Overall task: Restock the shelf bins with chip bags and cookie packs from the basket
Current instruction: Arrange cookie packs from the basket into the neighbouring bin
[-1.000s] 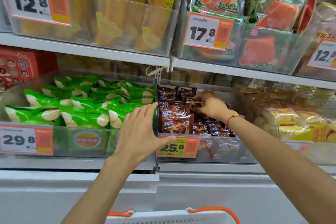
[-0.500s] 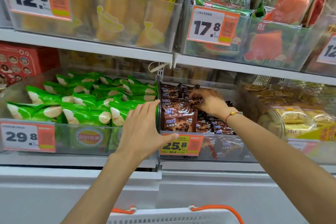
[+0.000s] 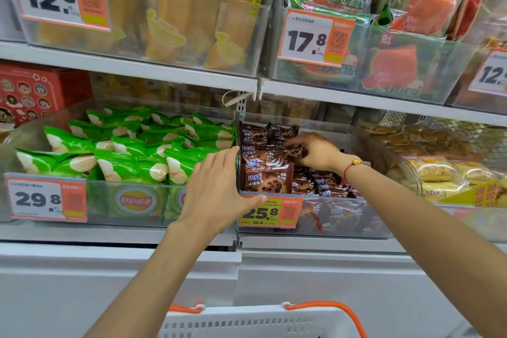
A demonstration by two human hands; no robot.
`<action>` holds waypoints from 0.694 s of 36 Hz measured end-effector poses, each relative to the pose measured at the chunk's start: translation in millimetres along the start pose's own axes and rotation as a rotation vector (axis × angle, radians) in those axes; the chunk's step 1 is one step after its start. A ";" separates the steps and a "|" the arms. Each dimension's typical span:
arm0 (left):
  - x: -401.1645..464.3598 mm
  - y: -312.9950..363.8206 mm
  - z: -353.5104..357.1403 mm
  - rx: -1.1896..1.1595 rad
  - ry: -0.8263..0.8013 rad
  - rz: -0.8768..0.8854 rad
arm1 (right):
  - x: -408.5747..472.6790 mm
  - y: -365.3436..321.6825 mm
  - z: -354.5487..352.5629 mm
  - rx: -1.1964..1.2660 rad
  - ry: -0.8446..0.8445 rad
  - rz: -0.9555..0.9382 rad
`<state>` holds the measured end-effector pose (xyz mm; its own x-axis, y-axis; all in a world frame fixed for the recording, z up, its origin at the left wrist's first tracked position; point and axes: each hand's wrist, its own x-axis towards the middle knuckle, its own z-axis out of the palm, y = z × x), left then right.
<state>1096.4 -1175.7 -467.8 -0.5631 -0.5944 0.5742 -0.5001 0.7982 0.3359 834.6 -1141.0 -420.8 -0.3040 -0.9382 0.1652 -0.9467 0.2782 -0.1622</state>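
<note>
Brown cookie packs (image 3: 267, 175) fill a clear bin (image 3: 356, 222) priced 25.8 on the middle shelf. My right hand (image 3: 315, 152) reaches into this bin, its fingers curled on a cookie pack (image 3: 292, 152) on top of the pile. My left hand (image 3: 216, 189) rests on the front left corner of the same bin, fingers straight along the divider wall and thumb on the front rim. Green chip bags (image 3: 131, 153) fill the clear bin (image 3: 96, 200) to the left, priced 29.8. The white basket (image 3: 247, 322) with orange handles is at the bottom edge.
Above, a shelf (image 3: 137, 66) carries bins of yellow banana snacks (image 3: 175, 22) and watermelon-print packs (image 3: 395, 63). A bin of yellow pastry packs (image 3: 444, 173) stands right of the cookie bin. A red box (image 3: 35, 93) sits at far left. White panels lie below the shelf.
The view has shifted slightly. My right hand keeps working among the top cookie packs, moving a little; my left hand stays on the bin corner.
</note>
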 end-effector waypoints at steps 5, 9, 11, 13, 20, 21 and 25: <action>-1.5 4.1 -1.3 -0.019 0.022 0.006 | -32.4 -1.9 -15.4 0.051 0.102 -0.019; -6.5 14.7 -3.6 -0.018 0.107 0.073 | -75.9 -9.5 -19.2 0.180 0.191 -0.043; -13.4 23.2 -3.5 -0.038 0.201 0.135 | -102.9 -17.1 -18.2 0.233 0.254 -0.064; -25.1 32.7 -1.0 -0.084 0.290 0.176 | -131.1 -26.7 -13.7 0.290 0.319 -0.090; -69.9 40.1 26.0 0.005 -0.201 0.149 | -197.8 -32.0 63.6 0.372 0.153 0.016; -73.7 36.9 30.5 0.024 -0.333 0.084 | -202.9 -30.9 78.5 0.366 0.074 0.044; -94.9 20.2 52.7 0.079 -0.733 -0.055 | -219.8 -30.9 135.3 0.338 -0.259 0.068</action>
<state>1105.1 -1108.3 -554.9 -0.8170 -0.5684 -0.0972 -0.5705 0.7723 0.2793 945.0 -971.2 -583.8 -0.2875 -0.9526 -0.0996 -0.8244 0.2990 -0.4806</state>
